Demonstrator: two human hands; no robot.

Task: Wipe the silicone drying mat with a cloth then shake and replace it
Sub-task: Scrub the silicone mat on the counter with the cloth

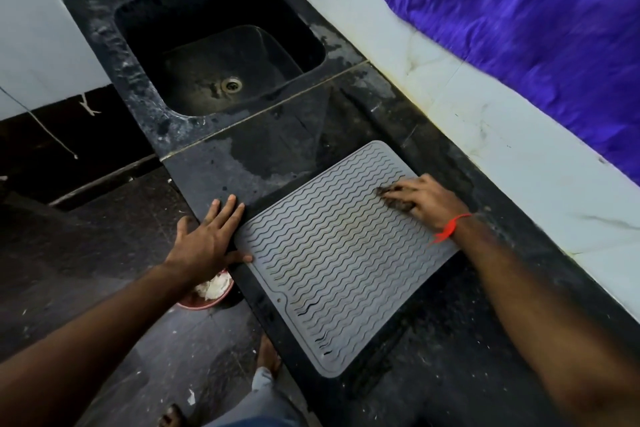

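The grey silicone mat (341, 253) lies flat on the dark table (433, 374), long axis running away from the person, the right hand (427, 199) pressing a dark cloth (398, 199) under loosely curled fingers at its far right corner while the left hand (207, 239), fingers straight, steadies its left edge.

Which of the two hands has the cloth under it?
The right hand, the one with the red wrist thread, presses a dark cloth onto the mat. The left hand lies flat at the mat's edge, holding nothing.

You see a bendy grey mat (339, 253) with wavy ridges on a shiny, speckled black stone counter (263, 146).
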